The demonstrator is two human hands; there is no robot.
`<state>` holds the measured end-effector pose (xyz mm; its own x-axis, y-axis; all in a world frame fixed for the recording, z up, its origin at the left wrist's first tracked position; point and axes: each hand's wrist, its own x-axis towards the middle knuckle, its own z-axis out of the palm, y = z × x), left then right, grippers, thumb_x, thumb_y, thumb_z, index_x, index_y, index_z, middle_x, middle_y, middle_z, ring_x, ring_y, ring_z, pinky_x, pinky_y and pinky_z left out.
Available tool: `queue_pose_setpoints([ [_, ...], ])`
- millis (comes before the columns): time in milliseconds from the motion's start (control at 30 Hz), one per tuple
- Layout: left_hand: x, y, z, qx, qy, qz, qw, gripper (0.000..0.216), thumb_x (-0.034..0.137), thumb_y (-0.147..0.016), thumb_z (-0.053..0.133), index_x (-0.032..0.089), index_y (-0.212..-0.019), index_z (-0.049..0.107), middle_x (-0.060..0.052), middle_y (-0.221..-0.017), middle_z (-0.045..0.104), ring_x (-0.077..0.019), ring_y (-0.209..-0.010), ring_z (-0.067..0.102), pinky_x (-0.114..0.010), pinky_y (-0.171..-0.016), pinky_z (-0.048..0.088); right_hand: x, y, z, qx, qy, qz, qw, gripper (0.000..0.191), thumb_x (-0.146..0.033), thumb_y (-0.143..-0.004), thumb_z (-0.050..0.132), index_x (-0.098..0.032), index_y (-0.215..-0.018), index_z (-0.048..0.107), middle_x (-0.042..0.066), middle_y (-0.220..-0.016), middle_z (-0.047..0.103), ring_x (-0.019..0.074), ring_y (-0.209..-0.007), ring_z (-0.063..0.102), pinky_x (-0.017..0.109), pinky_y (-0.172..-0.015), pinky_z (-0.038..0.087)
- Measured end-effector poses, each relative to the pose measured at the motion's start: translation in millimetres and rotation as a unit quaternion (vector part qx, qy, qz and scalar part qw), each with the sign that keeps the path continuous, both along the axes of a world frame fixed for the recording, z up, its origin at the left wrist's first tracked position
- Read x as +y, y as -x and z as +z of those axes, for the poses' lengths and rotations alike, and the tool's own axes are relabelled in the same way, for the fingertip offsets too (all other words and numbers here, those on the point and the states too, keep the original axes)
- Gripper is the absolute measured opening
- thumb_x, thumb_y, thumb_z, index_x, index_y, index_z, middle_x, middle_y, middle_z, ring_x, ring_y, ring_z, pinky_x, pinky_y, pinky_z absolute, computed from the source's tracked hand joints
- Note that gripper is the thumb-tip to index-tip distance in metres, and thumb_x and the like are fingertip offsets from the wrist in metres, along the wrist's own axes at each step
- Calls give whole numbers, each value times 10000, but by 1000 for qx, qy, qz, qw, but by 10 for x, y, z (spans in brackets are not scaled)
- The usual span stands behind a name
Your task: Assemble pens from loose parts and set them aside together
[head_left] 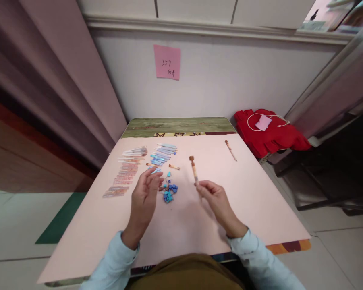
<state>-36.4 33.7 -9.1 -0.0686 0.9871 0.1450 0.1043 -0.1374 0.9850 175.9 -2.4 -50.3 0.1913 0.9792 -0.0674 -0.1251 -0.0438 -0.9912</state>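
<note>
My right hand pinches the lower end of a slim pen with a brown knob on top, held upright above the table. My left hand hovers empty, its fingers apart and slightly curled, just left of a pile of small blue and turquoise pieces. Some brown bits in that pile are partly hidden by the fingers. Beyond the pile lies a short tan and brown pen part. Another brown-ended part shows just past my left fingertips. A similar brown-topped pen lies at the far right.
Blue pen parts lie in a row at the back left. Beside them are white parts and pinkish parts. Pale paper covers the table. A red cloth bundle with a white cord sits off the right edge.
</note>
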Motion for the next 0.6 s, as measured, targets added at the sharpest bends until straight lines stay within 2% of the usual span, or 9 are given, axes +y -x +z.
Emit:
queue_pose_setpoints([
  [100, 22, 321, -326, 91, 28, 53, 994, 471, 510, -856, 604, 179, -1191, 599, -120, -1172, 687, -237, -954, 685, -374, -837, 561, 286, -600, -107, -74, -25, -105, 991, 369, -487, -720, 754, -152, -874, 728, 6, -696, 632, 132, -637, 505, 253, -593, 418],
  [167, 7, 515, -539, 143, 49, 83, 985, 466, 524, -843, 602, 194, -1171, 621, -109, -1174, 688, -246, -955, 681, -385, -846, 555, 500, -1069, -175, -136, -27, -179, 974, 435, -512, -712, 726, -131, -921, 711, 13, -689, 629, 132, -613, 502, 255, -573, 418],
  [233, -18, 652, -704, 146, 70, 101, 982, 473, 524, -830, 608, 191, -1165, 628, -104, -1151, 695, -246, -950, 682, -391, -866, 548, 696, -1512, -217, -235, 15, -234, 944, 492, -534, -729, 667, -132, -1010, 693, 9, -678, 634, 126, -569, 496, 253, -547, 414],
  [333, -32, 738, -836, 110, 86, 117, 983, 464, 512, -822, 614, 179, -1144, 638, -97, -1098, 707, -237, -935, 680, -375, -850, 554, 922, -2003, -233, -279, 59, -260, 923, 451, -493, -711, 676, -107, -942, 713, 34, -654, 651, 135, -547, 515, 258, -532, 405],
  [433, -4, 750, -878, 103, 95, 121, 983, 455, 499, -808, 632, 181, -1133, 650, -88, -1091, 712, -230, -933, 681, -370, -865, 552, 1081, -2248, -253, -319, 101, -268, 904, 395, -453, -702, 679, -105, -881, 738, 45, -615, 662, 156, -554, 551, 262, -547, 415],
  [600, 36, 770, -892, 110, 106, 121, 981, 460, 495, -794, 641, 179, -1128, 662, -96, -1096, 724, -248, -930, 695, -373, -837, 567, 1317, -2341, -381, -380, 157, -262, 873, 324, -395, -695, 680, -121, -847, 763, 61, -626, 691, 173, -590, 590, 257, -579, 427],
])
